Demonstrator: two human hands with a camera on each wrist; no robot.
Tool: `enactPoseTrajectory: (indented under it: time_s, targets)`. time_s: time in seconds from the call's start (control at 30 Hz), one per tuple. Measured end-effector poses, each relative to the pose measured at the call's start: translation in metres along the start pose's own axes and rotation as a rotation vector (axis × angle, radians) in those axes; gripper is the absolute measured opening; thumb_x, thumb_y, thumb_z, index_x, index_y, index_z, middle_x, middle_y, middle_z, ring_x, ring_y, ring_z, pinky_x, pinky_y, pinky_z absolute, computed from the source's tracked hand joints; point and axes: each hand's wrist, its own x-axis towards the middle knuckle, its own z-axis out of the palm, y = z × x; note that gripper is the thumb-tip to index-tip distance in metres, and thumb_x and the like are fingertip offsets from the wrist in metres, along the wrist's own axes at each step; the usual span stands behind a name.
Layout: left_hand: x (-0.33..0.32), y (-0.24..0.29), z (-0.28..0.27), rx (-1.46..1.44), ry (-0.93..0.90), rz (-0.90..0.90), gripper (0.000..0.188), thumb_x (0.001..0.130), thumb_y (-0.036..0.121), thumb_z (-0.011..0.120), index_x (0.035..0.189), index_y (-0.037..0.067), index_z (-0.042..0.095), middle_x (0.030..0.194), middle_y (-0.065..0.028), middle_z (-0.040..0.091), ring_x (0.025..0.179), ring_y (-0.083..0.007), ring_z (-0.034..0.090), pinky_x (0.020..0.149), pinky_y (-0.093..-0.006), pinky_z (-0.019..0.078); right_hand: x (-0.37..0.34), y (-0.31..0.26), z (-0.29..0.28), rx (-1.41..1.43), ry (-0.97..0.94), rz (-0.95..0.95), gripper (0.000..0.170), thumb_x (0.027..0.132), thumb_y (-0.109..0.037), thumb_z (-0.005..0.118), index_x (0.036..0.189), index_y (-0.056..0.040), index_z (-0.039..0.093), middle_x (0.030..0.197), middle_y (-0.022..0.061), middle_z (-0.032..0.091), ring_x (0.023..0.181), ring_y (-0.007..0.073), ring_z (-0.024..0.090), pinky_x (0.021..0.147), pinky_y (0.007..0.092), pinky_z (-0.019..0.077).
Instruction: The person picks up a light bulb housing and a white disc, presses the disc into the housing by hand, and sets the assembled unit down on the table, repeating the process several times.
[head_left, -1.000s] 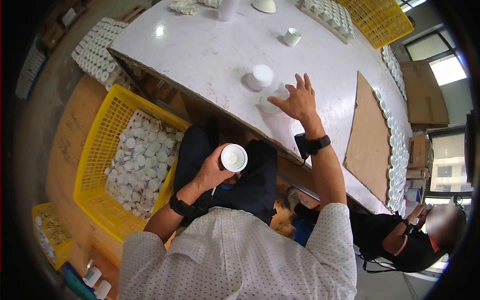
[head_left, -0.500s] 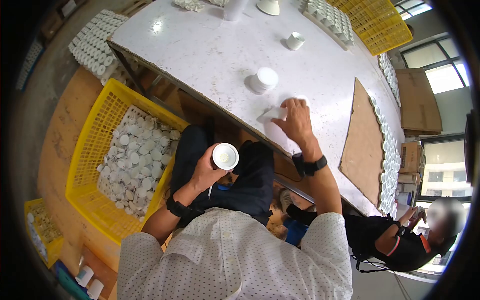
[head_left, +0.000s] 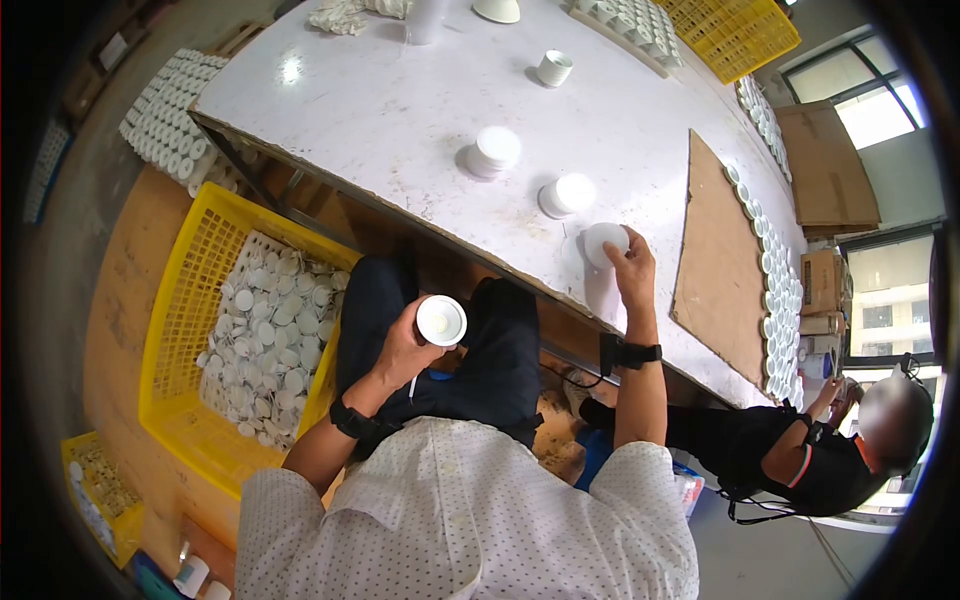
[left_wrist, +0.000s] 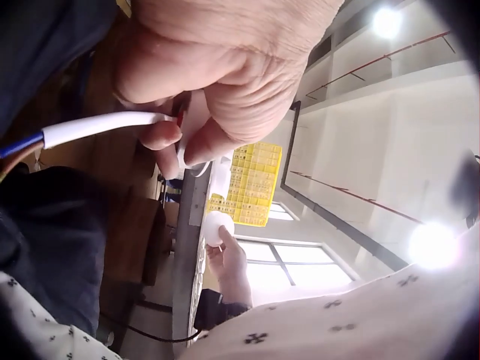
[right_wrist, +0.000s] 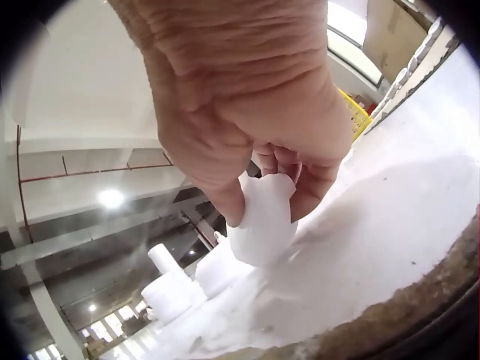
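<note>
My left hand (head_left: 400, 347) grips a round white downlight housing (head_left: 441, 321) over my lap, its open face up. In the left wrist view a white cable (left_wrist: 105, 126) with blue and brown wire ends comes out beside the fingers. My right hand (head_left: 636, 272) pinches a thin white disc (head_left: 602, 246) between thumb and fingers, close over the table's near edge. The right wrist view shows the disc (right_wrist: 261, 225) held upright, its lower edge near the tabletop. Two stacks of white discs, one taller (head_left: 497, 150) and one nearer (head_left: 570, 195), stand left of that hand.
The white table (head_left: 380, 110) carries a small white cup-like stack (head_left: 555, 68), a brown board (head_left: 705, 290) and rows of white rings (head_left: 765, 270). A yellow crate (head_left: 170, 360) of loose white round parts (head_left: 285, 320) stands at my left. Another person (head_left: 760, 445) sits at the right.
My right hand has moved from over the nearer stack toward the table's near edge and now pinches a disc. The left hand keeps its grip on the housing.
</note>
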Motion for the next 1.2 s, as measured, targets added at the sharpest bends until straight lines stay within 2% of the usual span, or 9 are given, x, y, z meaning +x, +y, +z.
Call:
enactPoseTrajectory:
  time_s: [0.07,0.17,0.33,0.5,0.63,0.83,0.93,1.1,1.2]
  targets:
    - [-0.002,-0.001,0.001,-0.13,-0.008,-0.063,0.06,0.068,-0.007,0.064,0.121,0.0,0.038,0.108,-0.0084,0.054,0.097,-0.0164,0.056,0.08,-0.0281,0.0498,0.01,0.0,0.003,0.075,0.006,0.026,0.044,0.077,-0.014,0.063,0.113,0.0069,0.049,0.098,0.0138,0.059,0.083,0.0174,0.058,0.073,0.0278,0.0468]
    - [-0.003,0.008,0.003,-0.057,0.012,-0.057,0.06,0.067,-0.007,0.065,0.121,0.0,0.039,0.108,-0.0082,0.054,0.098,-0.0163,0.055,0.082,-0.0281,0.0483,0.026,-0.028,0.012,0.658,-0.094,0.121,0.036,0.082,-0.011,0.057,0.109,0.0111,0.049,0.097,0.0131,0.059,0.086,0.0178,0.057,0.075,0.028,0.0456]
    - [-0.004,-0.003,-0.006,0.046,0.055,-0.011,0.059,0.068,-0.006,0.065,0.121,0.001,0.039,0.109,-0.0078,0.054,0.099,-0.0159,0.054,0.082,-0.028,0.0483,0.059,-0.028,0.033,0.655,-0.204,0.143,0.036,0.082,-0.014,0.058,0.108,0.0096,0.051,0.095,0.0129,0.059,0.084,0.0191,0.056,0.078,0.0294,0.043]
    - [-0.01,-0.001,-0.009,-0.061,0.105,-0.043,0.059,0.068,-0.007,0.065,0.121,0.0,0.039,0.109,-0.0076,0.054,0.099,-0.0154,0.054,0.082,-0.028,0.0486,0.059,-0.041,0.033,0.224,-0.192,0.18,0.042,0.083,-0.026,0.055,0.112,0.0044,0.05,0.101,0.0123,0.058,0.099,0.021,0.051,0.084,0.0344,0.0409]
    - [-0.008,-0.003,-0.011,-0.089,0.078,-0.064,0.058,0.068,-0.007,0.064,0.12,0.0,0.04,0.108,-0.0074,0.054,0.098,-0.0151,0.055,0.081,-0.0278,0.0489,0.061,-0.031,0.043,0.42,-0.277,0.149,0.048,0.084,-0.028,0.052,0.119,0.0035,0.045,0.108,0.0135,0.055,0.102,0.0223,0.049,0.085,0.0356,0.0408]
    - [-0.007,-0.009,-0.014,-0.038,0.095,-0.043,0.059,0.068,-0.007,0.064,0.12,0.0,0.04,0.108,-0.0074,0.054,0.098,-0.0151,0.055,0.083,-0.0274,0.0473,0.062,-0.028,0.054,0.478,-0.118,0.147,0.054,0.081,-0.024,0.059,0.124,0.0035,0.043,0.113,0.0156,0.054,0.103,0.0237,0.051,0.085,0.0354,0.0404]
    - [-0.008,-0.012,-0.014,-0.037,0.101,-0.051,0.059,0.067,-0.006,0.066,0.12,0.0,0.041,0.108,-0.0074,0.054,0.099,-0.0149,0.054,0.084,-0.0273,0.0464,0.062,-0.028,0.055,0.541,-0.075,0.164,0.051,0.083,-0.024,0.059,0.124,0.0007,0.043,0.112,0.0103,0.054,0.101,0.0176,0.05,0.08,0.0332,0.041]
    - [-0.007,-0.012,-0.014,0.03,0.107,-0.034,0.058,0.067,-0.004,0.067,0.119,0.001,0.042,0.107,-0.0073,0.055,0.097,-0.0142,0.055,0.081,-0.0264,0.0476,0.068,-0.031,0.056,0.859,0.197,0.359,0.023,0.082,-0.022,0.061,0.098,-0.0054,0.058,0.088,0.0013,0.055,0.074,0.0119,0.049,0.064,0.0254,0.0391]
    - [-0.011,-0.001,-0.013,0.014,0.082,-0.03,0.057,0.068,-0.003,0.067,0.119,0.001,0.042,0.105,-0.0071,0.056,0.095,-0.0139,0.056,0.079,-0.0258,0.0483,0.071,-0.028,0.041,1.016,0.293,0.379,0.012,0.081,-0.02,0.063,0.083,-0.01,0.056,0.076,-0.0006,0.05,0.062,0.0088,0.043,0.051,0.0225,0.0346]
